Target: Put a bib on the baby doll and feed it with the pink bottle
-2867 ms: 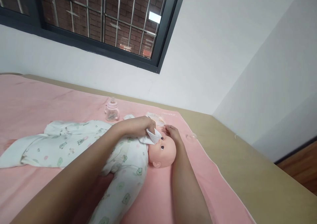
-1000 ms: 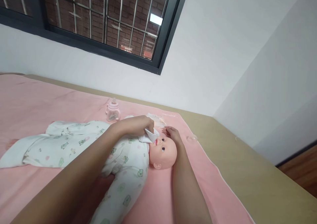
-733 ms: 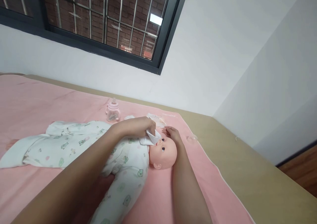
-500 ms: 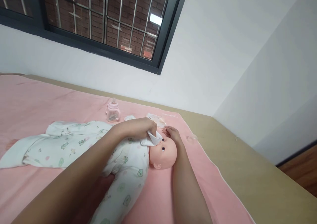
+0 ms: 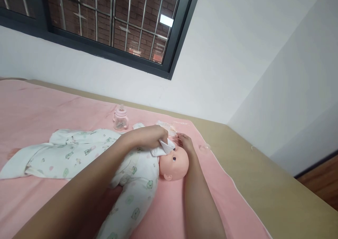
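Observation:
A bald baby doll point(image 5: 173, 165) in a white printed sleepsuit lies on its back, its head toward the right. My left hand point(image 5: 154, 136) reaches across the doll's chest, fingers closed on a white cloth point(image 5: 167, 147). That cloth lies over the doll's mouth and chin area, partly covering the face. Against the far side of the doll's head rests my right hand point(image 5: 185, 142), its fingers extended and slightly apart. The right wrist runs along the crown of the head.
A pink baby bottle point(image 5: 120, 118) with handles stands beyond the doll. Past my hands lies a clear plastic packet point(image 5: 166, 127), and a small clear item point(image 5: 204, 147) sits at right. A pink mat point(image 5: 87, 108) covers the wooden surface point(image 5: 237, 161) below the barred window point(image 5: 111, 24).
My left hand and the cloth have shifted very slightly to the right across the doll's face. My right hand stays nearly in place.

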Motion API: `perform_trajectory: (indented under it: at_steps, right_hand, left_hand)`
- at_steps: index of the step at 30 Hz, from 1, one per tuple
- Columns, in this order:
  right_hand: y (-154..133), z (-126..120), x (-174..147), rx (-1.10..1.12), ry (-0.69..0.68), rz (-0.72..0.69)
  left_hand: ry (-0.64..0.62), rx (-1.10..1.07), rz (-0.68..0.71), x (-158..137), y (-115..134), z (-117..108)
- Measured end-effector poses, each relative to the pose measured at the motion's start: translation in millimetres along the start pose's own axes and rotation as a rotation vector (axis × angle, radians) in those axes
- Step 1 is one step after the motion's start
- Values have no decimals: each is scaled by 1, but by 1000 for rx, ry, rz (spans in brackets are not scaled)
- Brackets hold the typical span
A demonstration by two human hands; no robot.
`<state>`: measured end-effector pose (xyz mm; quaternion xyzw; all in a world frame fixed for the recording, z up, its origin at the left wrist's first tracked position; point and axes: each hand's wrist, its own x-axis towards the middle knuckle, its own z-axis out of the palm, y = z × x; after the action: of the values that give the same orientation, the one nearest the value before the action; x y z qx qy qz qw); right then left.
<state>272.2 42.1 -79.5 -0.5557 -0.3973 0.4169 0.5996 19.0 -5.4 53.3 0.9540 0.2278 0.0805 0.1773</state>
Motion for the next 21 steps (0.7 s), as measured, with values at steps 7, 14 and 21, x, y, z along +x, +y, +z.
perform_trajectory:
  at_steps: [7,14,21]
  right_hand:
    - [-72,9,-11,194,-137,-330]
    - [-131,40,-59,-105,-511,-521]
    - [-126,48,-63,-319,-642,-410]
  left_hand:
    - [395,-24,-114,-3,-5,-7]
    - [565,100,-246,-3,-10,-6]
    - [618,65,-435,-6,-14,-14]
